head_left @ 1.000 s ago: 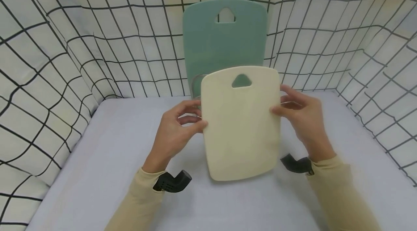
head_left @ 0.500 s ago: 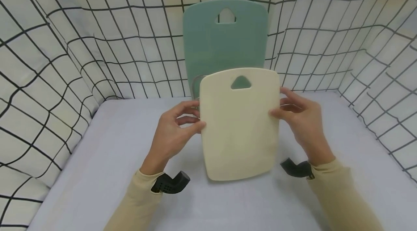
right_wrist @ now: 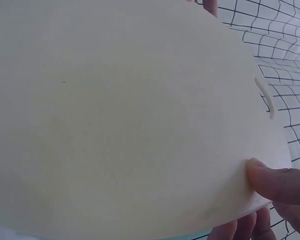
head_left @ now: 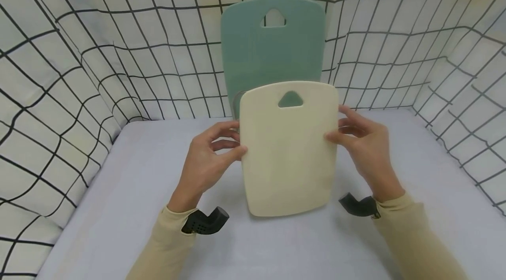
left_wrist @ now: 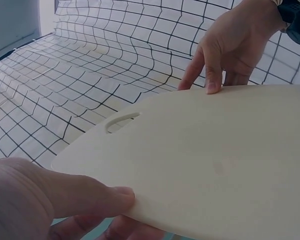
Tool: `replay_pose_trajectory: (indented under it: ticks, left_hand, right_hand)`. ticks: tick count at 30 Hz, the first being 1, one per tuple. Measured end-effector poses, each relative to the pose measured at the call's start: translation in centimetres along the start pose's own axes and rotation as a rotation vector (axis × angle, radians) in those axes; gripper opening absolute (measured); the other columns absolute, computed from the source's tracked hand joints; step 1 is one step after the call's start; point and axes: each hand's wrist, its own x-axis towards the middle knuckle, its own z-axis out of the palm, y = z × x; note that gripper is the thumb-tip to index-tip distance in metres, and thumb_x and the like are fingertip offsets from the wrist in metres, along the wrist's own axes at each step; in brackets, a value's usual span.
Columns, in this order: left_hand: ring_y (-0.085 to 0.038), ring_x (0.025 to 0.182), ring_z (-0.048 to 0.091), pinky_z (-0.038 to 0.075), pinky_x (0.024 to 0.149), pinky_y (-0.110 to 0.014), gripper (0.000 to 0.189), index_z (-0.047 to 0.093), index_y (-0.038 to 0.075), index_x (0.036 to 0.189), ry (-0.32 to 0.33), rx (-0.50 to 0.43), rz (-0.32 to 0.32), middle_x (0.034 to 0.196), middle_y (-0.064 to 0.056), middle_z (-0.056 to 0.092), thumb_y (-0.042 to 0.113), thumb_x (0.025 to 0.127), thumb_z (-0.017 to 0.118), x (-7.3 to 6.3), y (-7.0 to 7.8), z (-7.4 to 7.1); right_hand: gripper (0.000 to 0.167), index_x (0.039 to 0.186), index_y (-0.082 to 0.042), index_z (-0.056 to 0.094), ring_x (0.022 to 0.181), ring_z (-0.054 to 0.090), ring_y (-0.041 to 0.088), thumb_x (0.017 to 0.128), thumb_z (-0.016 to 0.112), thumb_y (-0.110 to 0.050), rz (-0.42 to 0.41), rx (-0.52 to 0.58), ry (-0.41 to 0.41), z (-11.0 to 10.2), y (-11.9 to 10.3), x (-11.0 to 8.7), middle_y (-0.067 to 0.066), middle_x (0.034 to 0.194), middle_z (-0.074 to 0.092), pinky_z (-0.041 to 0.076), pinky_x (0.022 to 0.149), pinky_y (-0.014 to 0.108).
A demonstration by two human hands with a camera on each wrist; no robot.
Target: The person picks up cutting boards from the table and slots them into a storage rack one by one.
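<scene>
1. Between the left hand (head_left: 205,161) and the right hand (head_left: 364,144), a cream board (head_left: 288,161) stands nearly upright, leaning a little, with its handle hole (head_left: 290,99) toward the top.
2. The left hand pinches the board's left edge, its thumb on the front face and its fingers behind.
3. The right hand pinches the opposite edge in the same way, slightly higher up.
4. The board is above the white tabletop (head_left: 130,192); whether its bottom edge touches that surface, I cannot tell.
5. Behind it stands a larger green board (head_left: 272,56), whose colour shows through the cream board's handle hole.
6. A thin curved metal wire (head_left: 233,106) peeks out beside the cream board's upper left edge; the rest of it is hidden.
7. A white backdrop (head_left: 174,58) with black grid lines surrounds the tabletop at the back and sides.
</scene>
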Motion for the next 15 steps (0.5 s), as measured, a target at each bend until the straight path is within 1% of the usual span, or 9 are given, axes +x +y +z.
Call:
replay_pose_trajectory:
  ticks: [11,15]
  left_hand:
    - [-0.023,0.098,0.076,0.064,0.077,-0.032,0.046,0.069,0.021,0.128,0.004,0.015,0.001,0.112,-0.010,0.070,0.003,0.086,0.079,0.03,0.19,-0.39]
    - [-0.023,0.097,0.076,0.064,0.077,-0.031,0.047,0.069,0.019,0.128,0.009,0.029,0.015,0.112,-0.010,0.071,0.003,0.086,0.079,0.07,0.08,-0.53]
  right_hand:
    - [0.062,0.143,-0.028,0.063,0.093,0.071,0.008,0.085,0.086,-0.022,-0.018,0.027,0.014,0.30,-0.15,-0.15,-0.009,0.098,0.072,0.056,0.083,0.016]
    - [0.061,0.142,-0.027,0.065,0.093,0.071,0.008,0.085,0.086,-0.019,-0.034,0.032,0.026,0.53,-0.13,-0.27,-0.009,0.096,0.071,0.057,0.082,0.015]
